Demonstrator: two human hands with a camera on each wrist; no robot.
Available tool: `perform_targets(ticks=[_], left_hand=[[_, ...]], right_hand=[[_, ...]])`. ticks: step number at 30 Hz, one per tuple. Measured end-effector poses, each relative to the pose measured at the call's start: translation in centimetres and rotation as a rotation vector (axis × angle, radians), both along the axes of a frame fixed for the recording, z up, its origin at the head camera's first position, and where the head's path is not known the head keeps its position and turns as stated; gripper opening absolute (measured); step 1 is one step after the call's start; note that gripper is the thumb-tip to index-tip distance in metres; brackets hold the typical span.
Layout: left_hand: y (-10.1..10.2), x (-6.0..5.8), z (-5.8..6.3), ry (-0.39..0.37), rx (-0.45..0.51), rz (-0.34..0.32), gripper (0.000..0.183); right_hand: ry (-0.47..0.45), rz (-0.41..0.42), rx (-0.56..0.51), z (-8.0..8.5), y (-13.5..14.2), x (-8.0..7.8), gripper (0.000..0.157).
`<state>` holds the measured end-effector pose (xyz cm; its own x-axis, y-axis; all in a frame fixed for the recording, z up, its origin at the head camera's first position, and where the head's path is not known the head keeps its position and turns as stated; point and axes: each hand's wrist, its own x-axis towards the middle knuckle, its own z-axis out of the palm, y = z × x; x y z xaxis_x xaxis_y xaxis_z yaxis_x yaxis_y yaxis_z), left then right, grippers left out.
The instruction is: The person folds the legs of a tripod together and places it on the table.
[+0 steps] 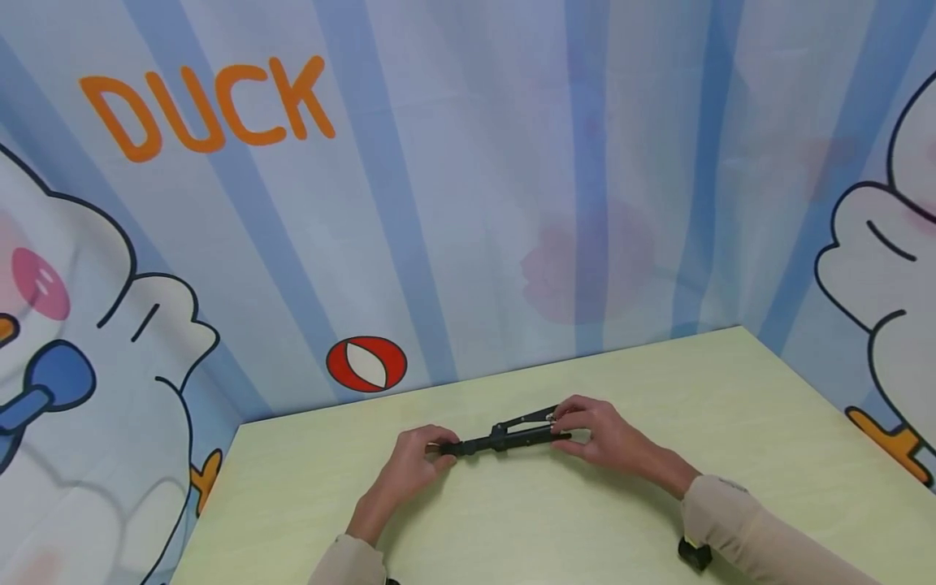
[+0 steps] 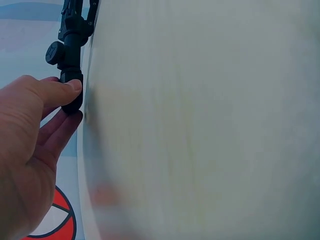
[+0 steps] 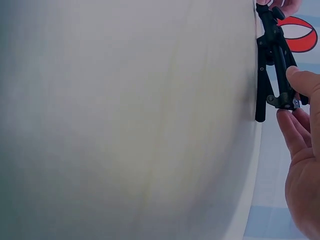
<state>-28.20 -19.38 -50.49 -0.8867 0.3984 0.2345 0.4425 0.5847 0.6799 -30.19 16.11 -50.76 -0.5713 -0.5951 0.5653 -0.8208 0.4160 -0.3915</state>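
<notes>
A small black tripod (image 1: 500, 439) lies sideways just above or on the table, its legs spread slightly apart toward the right. My left hand (image 1: 415, 465) pinches its narrow end between thumb and fingers; the left wrist view shows a round knob (image 2: 55, 53) just beyond the thumb. At the leg end, my right hand (image 1: 605, 437) grips the tripod with the thumb on one side and fingertips beneath. In the right wrist view, one leg (image 3: 261, 95) stands out from the central tube, and a small bracket (image 3: 280, 101) sits at its end. Whether the tripod touches the tabletop, I cannot tell.
The pale yellow-green table (image 1: 526, 520) reaches back to a blue-striped cloth backdrop (image 1: 468, 203) with cartoon figures. A black wrist device (image 1: 694, 555) shows under the right sleeve (image 1: 753, 528). The left sleeve (image 1: 349, 562) rests near the table's front.
</notes>
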Motion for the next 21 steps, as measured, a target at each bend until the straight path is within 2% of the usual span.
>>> perform_targets(ticks=[7,21], left_hand=[[-0.08,-0.03,0.03,0.025,-0.005,-0.026,0.024],[0.16,-0.32,0.42,0.020,-0.028,-0.026,0.022]], right_hand=[[-0.049,-0.024,0.009,0.15,0.10,0.19,0.009],[-0.041,-0.022,-0.009,0.39,-0.13,0.17,0.006]])
